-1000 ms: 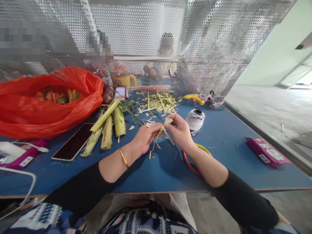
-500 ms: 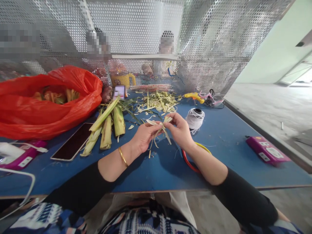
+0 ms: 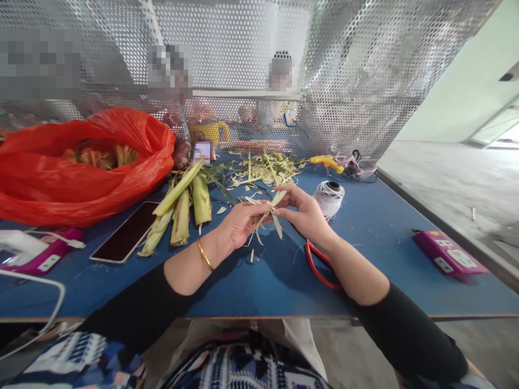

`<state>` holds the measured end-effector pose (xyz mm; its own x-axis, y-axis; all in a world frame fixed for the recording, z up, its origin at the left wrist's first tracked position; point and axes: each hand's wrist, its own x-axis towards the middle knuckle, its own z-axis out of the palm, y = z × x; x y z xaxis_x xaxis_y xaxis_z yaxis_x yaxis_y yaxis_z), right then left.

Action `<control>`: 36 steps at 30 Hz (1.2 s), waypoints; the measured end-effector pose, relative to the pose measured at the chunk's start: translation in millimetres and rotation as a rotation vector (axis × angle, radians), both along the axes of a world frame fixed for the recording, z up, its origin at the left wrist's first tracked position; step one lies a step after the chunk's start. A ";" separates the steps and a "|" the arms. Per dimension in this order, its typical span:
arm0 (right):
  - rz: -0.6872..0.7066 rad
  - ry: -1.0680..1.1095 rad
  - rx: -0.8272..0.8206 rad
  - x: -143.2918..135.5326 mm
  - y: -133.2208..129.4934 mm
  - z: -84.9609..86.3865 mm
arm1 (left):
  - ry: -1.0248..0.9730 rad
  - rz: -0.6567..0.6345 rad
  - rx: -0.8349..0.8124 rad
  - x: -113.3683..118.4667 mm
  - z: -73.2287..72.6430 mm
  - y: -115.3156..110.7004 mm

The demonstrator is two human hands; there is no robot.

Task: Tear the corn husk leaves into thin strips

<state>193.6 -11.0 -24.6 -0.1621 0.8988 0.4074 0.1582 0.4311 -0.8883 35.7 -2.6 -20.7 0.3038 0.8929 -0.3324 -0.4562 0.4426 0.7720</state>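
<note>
Both hands meet over the middle of the blue table (image 3: 284,297), around a small bundle of pale plant strips (image 3: 277,222). My left hand (image 3: 243,220) pinches the bundle's left side between thumb and fingers. From the right, my right hand (image 3: 302,210) grips the strips between thumb and forefinger. Some strip ends fan upward between the fingers and others hang below. Red-handled scissors or pliers (image 3: 318,269) lie partly under my right forearm, their working end hidden. A spool of white thread (image 3: 330,199) stands just beyond my right hand.
Left of my hands lie several cut stalks (image 3: 180,219), a dark-screened phone (image 3: 125,232) and a red plastic bag (image 3: 133,186). Behind are plant scraps (image 3: 271,168), a yellow glue gun (image 3: 327,162) and a perforated metal screen (image 3: 239,48). A purple power strip (image 3: 450,253) sits right.
My right hand's fingers have shifted slightly around the strips, and one strip now stands up more. My right forearm has moved, showing more of the red handles. The view has shifted a little.
</note>
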 end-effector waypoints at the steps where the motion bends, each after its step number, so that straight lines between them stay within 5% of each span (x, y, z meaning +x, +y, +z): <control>1: -0.001 0.002 -0.002 0.0 -0.2 0.2 | -0.002 -0.004 0.004 -0.2 -0.5 0.3; 15: 0.051 0.031 -0.096 3.2 1.7 1.7 | 0.120 -0.028 0.158 -0.1 0.8 -1.0; 29: -0.054 -0.777 0.522 12.8 -6.2 13.2 | 0.196 -0.103 0.161 -4.1 0.2 4.4; 36: -0.102 -0.842 0.589 11.1 -5.9 11.2 | 0.175 -0.250 0.165 -9.3 -5.0 5.9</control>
